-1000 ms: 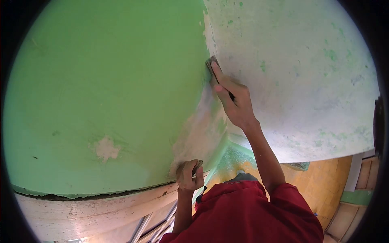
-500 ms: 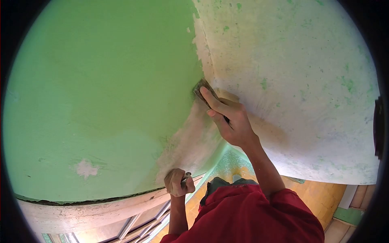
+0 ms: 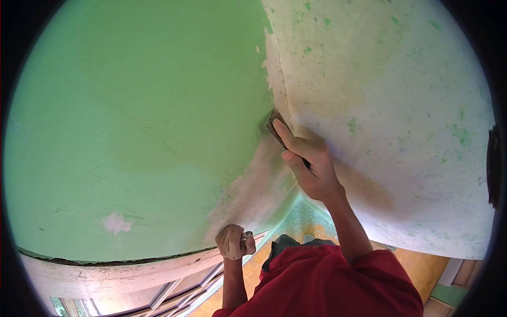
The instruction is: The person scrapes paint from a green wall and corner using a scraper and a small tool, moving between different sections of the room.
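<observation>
My right hand (image 3: 316, 164) is closed around a scraper (image 3: 277, 126), its index finger stretched along the dark, worn blade. The blade lies against the green wall (image 3: 142, 105) beside the corner, where the paint meets a bare, pale strip (image 3: 259, 174). My left hand (image 3: 231, 242) is a fist low down by the wall's bottom edge. From it pokes the rounded end of a small tool handle (image 3: 246, 234); the rest of that thing is hidden by the fingers.
On the right stands a whitish wall (image 3: 401, 121) with green paint specks. A pale wooden beam (image 3: 121, 277) runs below a dark crack at lower left, above window slats (image 3: 169, 293). Green paint flakes (image 3: 303, 216) are scattered on the yellowish floor (image 3: 422, 264).
The view has shifted a little, so the walls appear further right and lower. The scraper and my right hand appear lower and further right too. Both hands keep their grip.
</observation>
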A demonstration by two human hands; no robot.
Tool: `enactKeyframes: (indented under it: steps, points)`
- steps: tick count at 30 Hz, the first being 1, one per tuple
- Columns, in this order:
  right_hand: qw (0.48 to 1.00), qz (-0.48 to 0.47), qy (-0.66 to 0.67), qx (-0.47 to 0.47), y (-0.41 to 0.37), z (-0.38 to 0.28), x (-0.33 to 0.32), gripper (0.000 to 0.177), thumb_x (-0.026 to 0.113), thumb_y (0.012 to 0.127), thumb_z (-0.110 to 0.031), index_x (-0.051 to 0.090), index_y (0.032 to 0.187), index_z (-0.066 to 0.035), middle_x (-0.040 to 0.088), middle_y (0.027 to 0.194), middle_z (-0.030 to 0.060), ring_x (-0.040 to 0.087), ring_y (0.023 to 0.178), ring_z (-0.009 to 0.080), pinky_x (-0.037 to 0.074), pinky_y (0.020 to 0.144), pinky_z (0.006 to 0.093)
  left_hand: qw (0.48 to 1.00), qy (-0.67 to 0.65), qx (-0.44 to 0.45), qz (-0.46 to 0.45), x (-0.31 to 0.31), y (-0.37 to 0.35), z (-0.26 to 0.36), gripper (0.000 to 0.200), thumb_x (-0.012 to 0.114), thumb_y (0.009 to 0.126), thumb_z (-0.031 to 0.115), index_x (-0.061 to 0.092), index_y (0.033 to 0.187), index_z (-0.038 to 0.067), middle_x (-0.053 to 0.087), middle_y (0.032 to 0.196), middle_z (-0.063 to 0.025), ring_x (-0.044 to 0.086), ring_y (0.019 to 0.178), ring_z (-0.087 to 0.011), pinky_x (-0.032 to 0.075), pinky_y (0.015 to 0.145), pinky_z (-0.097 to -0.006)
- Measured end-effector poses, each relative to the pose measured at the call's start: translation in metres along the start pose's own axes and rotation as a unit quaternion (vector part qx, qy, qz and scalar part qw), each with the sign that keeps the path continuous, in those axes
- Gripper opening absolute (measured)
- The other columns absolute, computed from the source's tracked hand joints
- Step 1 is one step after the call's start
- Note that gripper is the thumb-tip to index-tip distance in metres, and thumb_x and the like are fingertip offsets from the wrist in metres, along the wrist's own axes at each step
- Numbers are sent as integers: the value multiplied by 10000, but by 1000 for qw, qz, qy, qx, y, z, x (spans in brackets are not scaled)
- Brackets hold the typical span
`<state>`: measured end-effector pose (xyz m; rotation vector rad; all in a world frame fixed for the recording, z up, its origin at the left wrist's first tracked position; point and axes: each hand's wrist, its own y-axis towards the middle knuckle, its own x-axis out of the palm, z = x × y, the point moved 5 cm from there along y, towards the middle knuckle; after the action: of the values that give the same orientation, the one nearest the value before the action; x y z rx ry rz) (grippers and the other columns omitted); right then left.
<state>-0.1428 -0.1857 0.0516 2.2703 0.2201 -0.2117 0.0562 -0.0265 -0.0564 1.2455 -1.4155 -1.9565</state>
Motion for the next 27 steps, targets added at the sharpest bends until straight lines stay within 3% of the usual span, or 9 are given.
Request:
enactKeyframes:
  steps: [8, 13, 20, 22, 23, 25, 27]
  points:
    - [1000, -3, 5, -3, 7, -7, -4, 512, 581, 908, -6, 523, 1414, -49, 535, 724, 181, 448, 585, 226, 439, 620, 304, 1000, 8, -3, -8, 0, 2, 0, 320, 543, 955, 288, 541, 924, -30, 581, 618, -126, 573, 479, -251, 507, 487, -341]
    - [999, -14, -3, 34, 22, -14, -7, 518, 581, 918, -17, 507, 1430, -55, 506, 682, 152, 423, 570, 215, 419, 596, 297, 1000, 29, -1, -2, 1, 3, 5, 309, 538, 951, 282, 537, 913, -24, 579, 612, -124, 576, 477, -249, 501, 483, -337]
    - [999, 36, 2, 4, 24, -29, -1, 516, 558, 944, -37, 475, 1453, -55, 508, 685, 127, 432, 591, 213, 419, 607, 299, 1000, 15, -11, 22, 2, 2, 3, 290, 543, 937, 265, 552, 885, -20, 583, 606, -125, 572, 467, -249, 498, 481, -335]
    - [999, -15, -2, 44, 49, -43, -7, 512, 545, 953, -42, 463, 1458, -47, 653, 865, 185, 484, 632, 231, 458, 663, 293, 999, 47, 3, 13, 1, 7, 5, 289, 546, 936, 265, 548, 897, -21, 577, 598, -120, 564, 457, -242, 496, 478, -332]
    - [999, -15, -1, 38, 47, -43, -7, 512, 545, 953, -42, 463, 1458, -47, 653, 865, 185, 484, 632, 231, 458, 663, 293, 999, 49, 5, 17, 1, 7, 4, 289, 546, 936, 265, 548, 897, -21, 577, 598, -120, 564, 457, -242, 496, 478, -332]
    - [999, -8, 35, 28, 37, -40, -6, 498, 535, 961, -45, 460, 1454, -35, 664, 1127, 252, 514, 671, 241, 478, 714, 288, 1000, 10, 1, 11, 2, 5, 2, 252, 581, 896, 211, 537, 894, -37, 549, 608, -92, 555, 458, -233, 503, 459, -334]
    - [1000, 2, 20, -5, 40, -38, -5, 486, 522, 972, -51, 457, 1453, -30, 643, 1178, 263, 544, 689, 234, 481, 723, 293, 1000, 8, 4, 26, 4, 7, 1, 248, 583, 893, 208, 538, 894, -36, 550, 610, -93, 556, 459, -232, 501, 458, -333]
